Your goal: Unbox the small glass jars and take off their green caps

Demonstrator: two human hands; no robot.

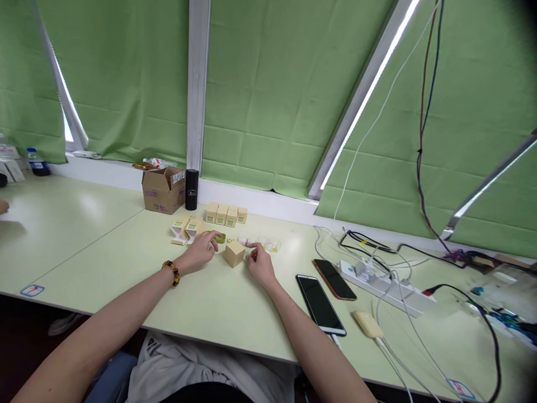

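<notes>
On the counter (218, 308), the box (234, 254) is flanked by both hands. At its nine o'clock the left hand (202, 250) is held loosely spread by the green dish (220, 239); toward four, the right hand (260, 264) is curled, and whether anything is pinched cannot be told. Four boxes (221, 216) are lined up near twelve.

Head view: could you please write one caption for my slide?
Left hand and right hand flank a small tan box, with a row of similar boxes behind on the pale table.
</notes>
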